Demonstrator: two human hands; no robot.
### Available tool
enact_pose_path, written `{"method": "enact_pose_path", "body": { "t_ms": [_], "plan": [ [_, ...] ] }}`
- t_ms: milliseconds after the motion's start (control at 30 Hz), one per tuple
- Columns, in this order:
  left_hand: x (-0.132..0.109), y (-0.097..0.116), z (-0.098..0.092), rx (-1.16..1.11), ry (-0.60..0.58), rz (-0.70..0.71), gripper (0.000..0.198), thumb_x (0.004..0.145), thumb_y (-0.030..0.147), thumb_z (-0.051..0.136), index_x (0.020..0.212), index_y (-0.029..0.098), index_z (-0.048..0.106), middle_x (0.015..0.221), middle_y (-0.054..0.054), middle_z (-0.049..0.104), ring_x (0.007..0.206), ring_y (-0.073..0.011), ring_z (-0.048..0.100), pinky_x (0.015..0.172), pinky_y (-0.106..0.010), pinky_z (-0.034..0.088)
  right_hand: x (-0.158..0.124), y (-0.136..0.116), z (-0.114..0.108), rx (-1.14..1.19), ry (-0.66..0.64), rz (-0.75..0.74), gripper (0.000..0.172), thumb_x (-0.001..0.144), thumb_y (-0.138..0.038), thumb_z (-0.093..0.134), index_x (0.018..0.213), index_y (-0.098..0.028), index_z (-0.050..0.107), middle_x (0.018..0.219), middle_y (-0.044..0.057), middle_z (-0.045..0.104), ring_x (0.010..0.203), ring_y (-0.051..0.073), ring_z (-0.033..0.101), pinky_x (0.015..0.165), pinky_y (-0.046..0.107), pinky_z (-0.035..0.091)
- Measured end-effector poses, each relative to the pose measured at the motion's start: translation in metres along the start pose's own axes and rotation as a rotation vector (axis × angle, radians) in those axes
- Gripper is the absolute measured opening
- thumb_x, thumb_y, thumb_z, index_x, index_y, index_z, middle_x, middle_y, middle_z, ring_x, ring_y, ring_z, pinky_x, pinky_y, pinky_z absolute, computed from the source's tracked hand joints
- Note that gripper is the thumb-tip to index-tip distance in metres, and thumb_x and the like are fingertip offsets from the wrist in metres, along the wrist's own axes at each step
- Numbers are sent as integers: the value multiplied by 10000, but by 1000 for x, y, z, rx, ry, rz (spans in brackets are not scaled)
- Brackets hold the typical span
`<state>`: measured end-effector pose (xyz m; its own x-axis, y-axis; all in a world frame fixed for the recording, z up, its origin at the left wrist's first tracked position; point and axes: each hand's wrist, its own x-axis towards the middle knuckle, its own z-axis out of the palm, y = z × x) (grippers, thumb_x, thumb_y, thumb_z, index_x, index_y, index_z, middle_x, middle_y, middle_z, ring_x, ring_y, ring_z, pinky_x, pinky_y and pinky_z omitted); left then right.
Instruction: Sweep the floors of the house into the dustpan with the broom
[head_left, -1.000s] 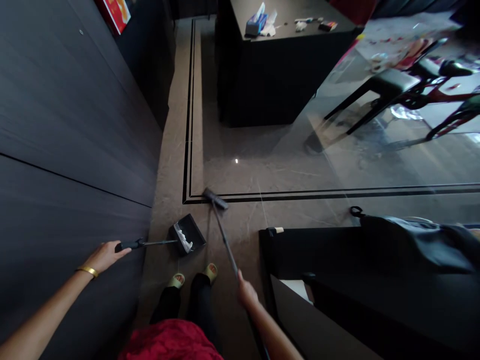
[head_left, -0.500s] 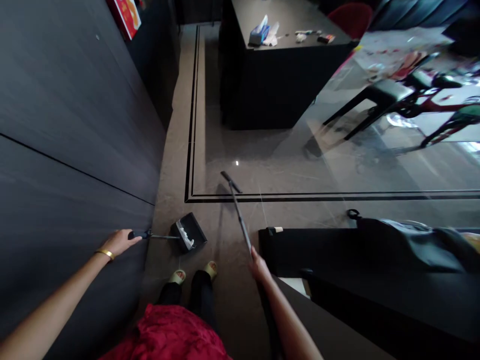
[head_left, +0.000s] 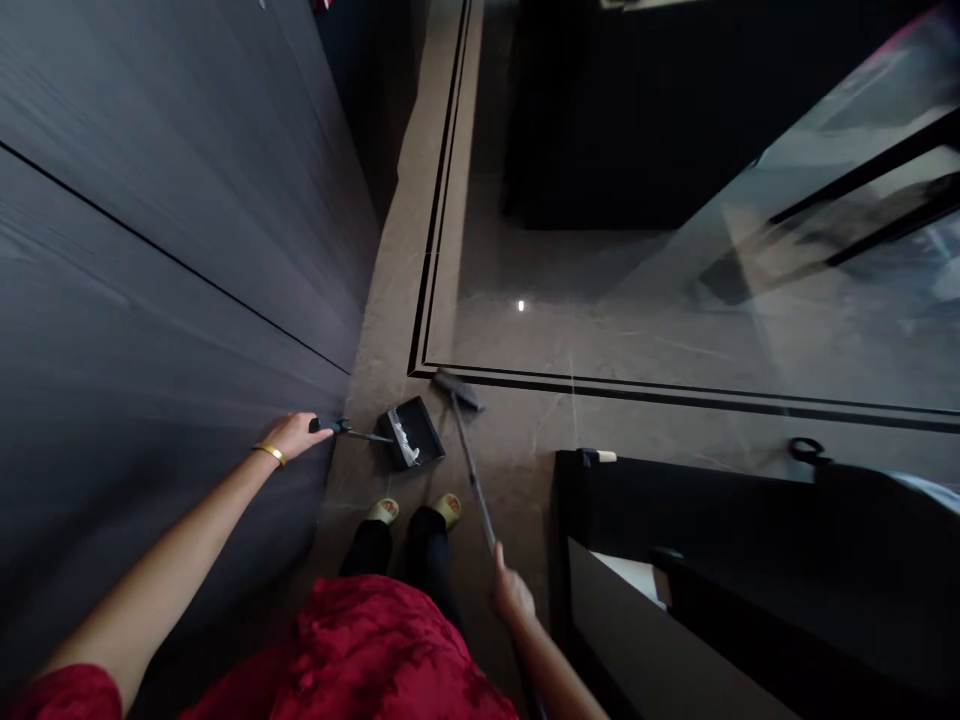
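Left hand (head_left: pixel 296 435): fingers closed round the grip end of the dustpan's long handle, with a gold bangle (head_left: pixel 270 452) at the wrist.
Dustpan (head_left: pixel 412 435): sits on the floor (head_left: pixel 517 430) out past the left fingertips, toward the right hand's side. Its thin handle runs straight from the fingers to the pan.
Right hand (head_left: pixel 511 597): fingers wrapped round the broom shaft, the fist seen from behind.
Broom (head_left: pixel 472 470): the shaft rises forward and a little leftward from the right fingers. The broom head (head_left: pixel 457 390) rests on the floor well ahead of them.
Key relation: the broom head lies just beside the pan's far corner, on the side away from the left fingers. It is close, but blur hides whether the two touch.
Long axes: the dustpan handle runs crosswise and the broom shaft runs fore-and-aft, so the two lines meet near the pan at roughly a right angle.
Nearer hand: the left, a handle's length from the pan; the right hand is well behind it.
Counts: one dustpan, one broom, two hands, one bangle and two slippers (head_left: pixel 386 510) between the hands. Pale scraps (head_left: pixel 407 442) lie in the pan — perhaps a small cluster, too smeared to count.
Beside the fingers: a dark wall panel (head_left: pixel 150 300) is close off the left knuckles. A black cabinet (head_left: pixel 675 520) stands just outside the right hand, and the twin inlay lines (head_left: pixel 675 392) pass under the broom head.
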<state>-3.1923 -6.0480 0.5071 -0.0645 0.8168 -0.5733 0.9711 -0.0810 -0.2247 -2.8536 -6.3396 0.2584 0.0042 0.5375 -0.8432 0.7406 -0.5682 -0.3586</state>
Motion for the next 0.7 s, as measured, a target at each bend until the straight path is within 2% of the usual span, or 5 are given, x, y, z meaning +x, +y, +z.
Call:
{"method": "enact_pose_path", "body": {
  "t_ms": [133, 300, 400, 600, 700],
  "plan": [
    [-2, -5, 3, 1, 22, 16, 480, 808, 596, 452, 893, 184, 684, 960, -153, 719, 889, -277, 668, 665, -283, 429, -85, 56, 53, 109, -139, -64, 774, 672, -237, 461, 1437, -339, 404, 1019, 106, 722, 1009, 307, 662, 825, 418, 502],
    [-27, -18, 20, -85, -13, 64, 461, 817, 569, 455, 901, 172, 674, 971, -152, 719, 914, -271, 665, 707, -284, 443, -113, 61, 26, 148, -74, -102, 766, 742, -167, 400, 1497, -120, 281, 1134, 153, 681, 1047, 243, 653, 843, 306, 483],
    [-48, -27, 33, -159, -1, 23, 461, 827, 551, 450, 915, 152, 663, 967, -165, 715, 919, -276, 660, 715, -288, 441, -77, 37, -16, 154, 40, -76, 761, 755, -88, 400, 1502, -93, 253, 1171, 175, 657, 1066, 217, 643, 822, 248, 474],
    [-75, -39, 54, -310, 59, -120, 450, 815, 541, 487, 896, 137, 666, 951, -160, 717, 890, -261, 659, 735, -291, 449, 66, -46, -135, 144, 163, -11, 708, 781, -91, 435, 1478, -120, 311, 1074, 156, 669, 795, 177, 676, 679, 227, 487],
    [-83, -41, 60, -362, 78, -189, 444, 810, 524, 505, 887, 120, 674, 941, -161, 718, 894, -259, 664, 736, -286, 460, 124, -93, -174, 115, 162, -22, 702, 783, -92, 447, 1470, -133, 306, 970, 138, 672, 686, 165, 653, 655, 251, 493]
  ]
}}
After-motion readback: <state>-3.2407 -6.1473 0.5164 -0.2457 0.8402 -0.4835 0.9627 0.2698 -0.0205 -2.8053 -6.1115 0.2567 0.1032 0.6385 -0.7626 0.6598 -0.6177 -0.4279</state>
